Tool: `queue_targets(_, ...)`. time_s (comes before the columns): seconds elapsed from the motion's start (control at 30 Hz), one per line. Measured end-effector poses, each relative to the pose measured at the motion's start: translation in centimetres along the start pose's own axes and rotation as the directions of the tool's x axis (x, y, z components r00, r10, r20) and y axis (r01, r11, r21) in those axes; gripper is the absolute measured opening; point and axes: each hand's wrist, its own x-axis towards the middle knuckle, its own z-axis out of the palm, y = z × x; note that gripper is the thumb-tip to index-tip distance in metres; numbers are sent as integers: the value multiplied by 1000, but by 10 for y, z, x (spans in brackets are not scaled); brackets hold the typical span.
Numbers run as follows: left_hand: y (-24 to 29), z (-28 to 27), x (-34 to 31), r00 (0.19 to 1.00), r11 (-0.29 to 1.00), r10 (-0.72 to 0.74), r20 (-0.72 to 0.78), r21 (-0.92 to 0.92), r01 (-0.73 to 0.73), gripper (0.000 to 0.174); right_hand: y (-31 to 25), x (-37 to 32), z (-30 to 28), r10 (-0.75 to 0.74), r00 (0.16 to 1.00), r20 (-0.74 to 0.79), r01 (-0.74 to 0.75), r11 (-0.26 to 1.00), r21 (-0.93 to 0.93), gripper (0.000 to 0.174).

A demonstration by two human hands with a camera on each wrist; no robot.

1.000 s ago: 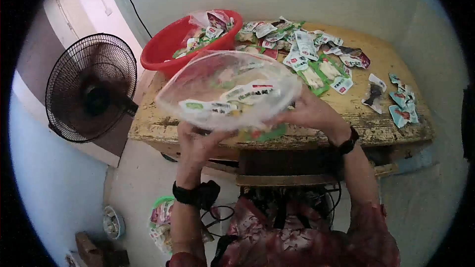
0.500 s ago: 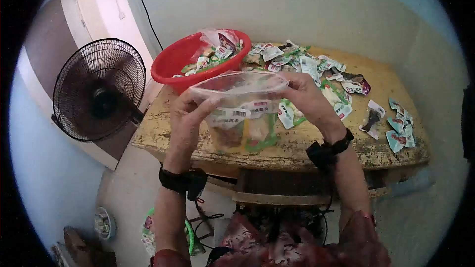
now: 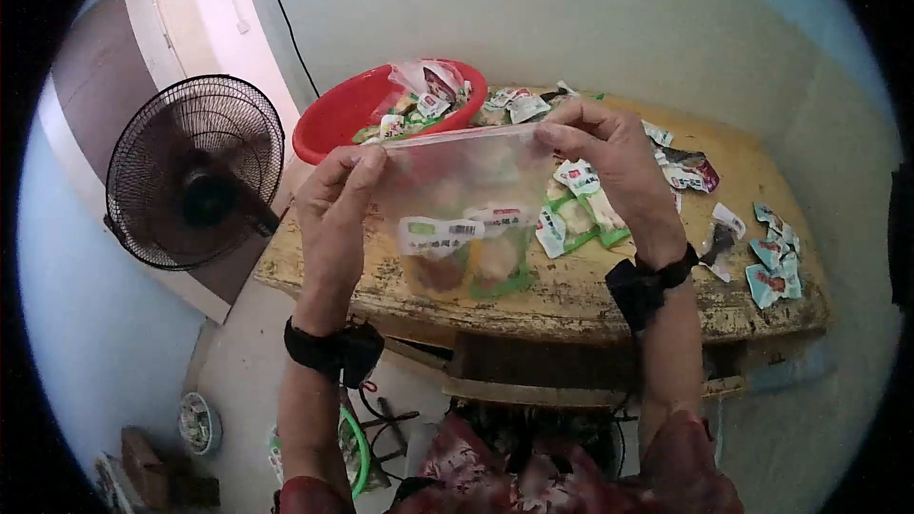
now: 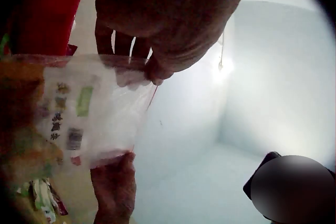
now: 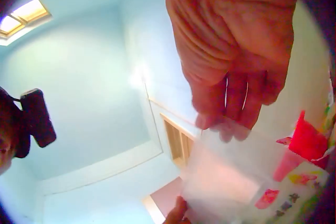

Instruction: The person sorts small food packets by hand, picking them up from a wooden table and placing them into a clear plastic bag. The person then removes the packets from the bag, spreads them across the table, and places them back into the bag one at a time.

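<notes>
A clear zip bag (image 3: 457, 176) hangs upright in front of me, its top edge pulled straight between both hands. Inside, low down, sit food packets (image 3: 443, 238) with white labels and green and yellow edges. My left hand (image 3: 333, 214) pinches the bag's top left corner between thumb and fingers. At the top right corner my right hand (image 3: 624, 167) pinches it the same way. In the left wrist view, the thumb and fingers of the left hand (image 4: 152, 40) meet on the bag's edge. The right wrist view has the right hand (image 5: 236, 50) gripping the film.
A red basin (image 3: 328, 119) of packets stands at the table's back left. Several packets (image 3: 581, 214) lie on the worn yellow table (image 3: 590, 295), with teal ones (image 3: 776, 257) at its right. A fan (image 3: 195, 171) stands left. A small tub (image 3: 200, 424) sits on the floor.
The bag's mouth was spread wide and tilted toward me; now it is drawn flat into a straight line. Both hands moved apart to its corners, and the packets hang lower.
</notes>
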Motion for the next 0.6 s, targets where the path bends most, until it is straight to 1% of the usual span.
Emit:
queue_targets(0.03, -2, -1, 0, 999, 999, 33, -6, -16, -33, 19, 1, 0, -1, -3, 1000, -8, 4, 998, 56, 20)
queue_targets(0.13, -5, 0, 0, 998, 998, 4, -59, -67, -8, 19, -6, -2, 7, -36, 996, -83, 44, 994, 102, 18)
queue_targets(0.17, -12, -6, 3, 1000, 1000, 9, -4, -19, -9, 20, -1, -1, 7, -53, 994, -99, 61, 995, 76, 17)
queue_targets(0.27, -14, 7, 0, 999, 998, -22, -45, -58, 19, 22, 9, 4, 10, -106, 985, -139, 108, 994, 9, 17)
queue_targets(0.33, -6, 5, -3, 998, 996, -45, -39, -75, 42, 22, -5, -1, 14, -122, 977, -174, 121, 993, -15, 18)
queue_targets(0.4, 1, 10, -4, 997, 994, -62, -53, -95, 57, 22, -2, 0, 14, -125, 978, -170, 118, 992, -50, 18)
queue_targets(0.43, -4, 6, -3, 997, 989, -70, -14, -128, 68, 23, -2, 1, 13, -134, 977, -167, 123, 990, -71, 18)
queue_targets(0.53, -11, 4, -1, 990, 978, -129, -54, -173, 118, 22, 2, 0, 13, -132, 977, -169, 115, 987, -108, 17)
queue_targets(0.6, -3, 8, 0, 996, 980, -81, -37, -184, 73, 22, -3, 2, 13, -193, 960, -202, 181, 981, -75, 17)
